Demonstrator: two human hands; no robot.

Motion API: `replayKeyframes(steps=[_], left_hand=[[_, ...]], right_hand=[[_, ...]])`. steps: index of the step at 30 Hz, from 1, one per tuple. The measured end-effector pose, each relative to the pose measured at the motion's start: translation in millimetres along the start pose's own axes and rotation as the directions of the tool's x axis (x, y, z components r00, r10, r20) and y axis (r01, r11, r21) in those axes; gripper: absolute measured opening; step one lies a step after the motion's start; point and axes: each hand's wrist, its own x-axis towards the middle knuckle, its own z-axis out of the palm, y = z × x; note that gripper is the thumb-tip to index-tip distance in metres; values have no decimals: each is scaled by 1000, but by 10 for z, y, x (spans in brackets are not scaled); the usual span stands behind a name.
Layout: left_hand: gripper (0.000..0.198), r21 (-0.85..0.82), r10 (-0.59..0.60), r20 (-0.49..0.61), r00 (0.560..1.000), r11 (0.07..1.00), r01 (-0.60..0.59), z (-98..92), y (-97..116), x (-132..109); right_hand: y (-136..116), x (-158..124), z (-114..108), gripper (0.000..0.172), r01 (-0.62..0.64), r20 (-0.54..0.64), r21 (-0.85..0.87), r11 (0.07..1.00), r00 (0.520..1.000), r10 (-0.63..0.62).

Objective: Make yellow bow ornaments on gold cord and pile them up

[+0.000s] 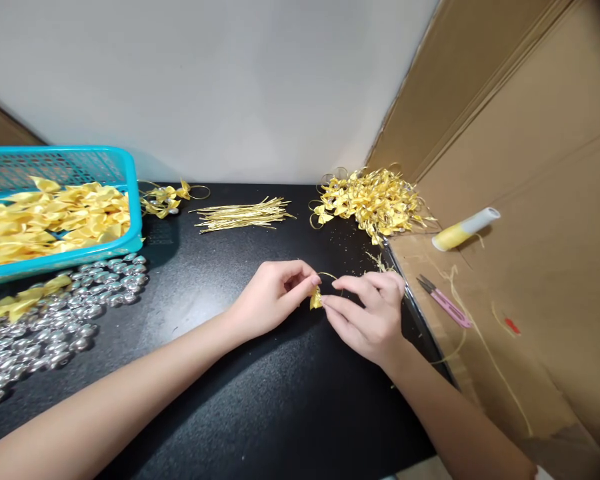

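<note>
Above the middle of the black table, my left hand (275,297) pinches a small yellow ribbon bow (315,300) between thumb and fingertips. A thin gold cord (329,274) arches from the bow toward my right hand. My right hand (373,310) is close on the other side, its thumb and a finger meeting at the bow's right edge while the index finger is raised near the cord. What exactly the right fingertips grip is too small to make out.
A turquoise basket (136,200) of yellow bows stands left, with silver beads (55,333) before it. Gold cord pieces (245,215) lie at the back, beside finished-looking bows (166,199). A bow heap (370,200), pink-handled snips (445,303) and a thread spool (465,230) are right.
</note>
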Motion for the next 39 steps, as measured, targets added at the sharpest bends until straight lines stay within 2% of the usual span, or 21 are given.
replayKeyframes(steps=[2, 4, 7, 10, 13, 19, 22, 30, 34, 39], left_hand=[[25, -83, -28, -11, 1000, 996, 27, 18, 11, -10], [23, -187, -60, -54, 997, 981, 49, 48, 18, -21], [17, -277, -73, -140, 988, 960, 32, 102, 21, -47], [11, -230, -29, -196, 980, 973, -18, 145, 20, -80], [6, -163, 41, -221, 974, 984, -78, 168, 17, -108], [4, 87, 242, -236, 941, 970, -228, 178, 5, -141], [6, 146, 294, -234, 927, 953, -265, 188, -4, -150], [10, 27, 165, -207, 964, 986, -163, 221, -8, -145], [8, 41, 209, -234, 950, 978, -205, 204, -10, -151], [6, 128, 271, -232, 934, 960, -247, 189, -27, -162]], right_hand=[[-24, -1, -10, 12, -122, -72, 54, 991, 989, 126], [-51, -7, -11, 10, -248, -117, 135, 959, 957, 264], [-88, -14, 7, 9, -330, -25, 210, 920, 939, 343], [-109, -10, 37, 11, -376, 100, 192, 907, 926, 363], [-109, -2, 58, 11, -407, 145, 139, 903, 910, 388], [-87, 3, 72, 17, -393, 174, 86, 915, 911, 375], [-80, 0, 89, 19, -368, 161, 87, 926, 922, 351], [-83, -9, 109, 17, -294, 124, 100, 951, 952, 281], [-62, 7, 58, 12, -281, 154, 144, 949, 954, 259], [-24, 22, 36, 18, -266, 209, 131, 955, 949, 236]])
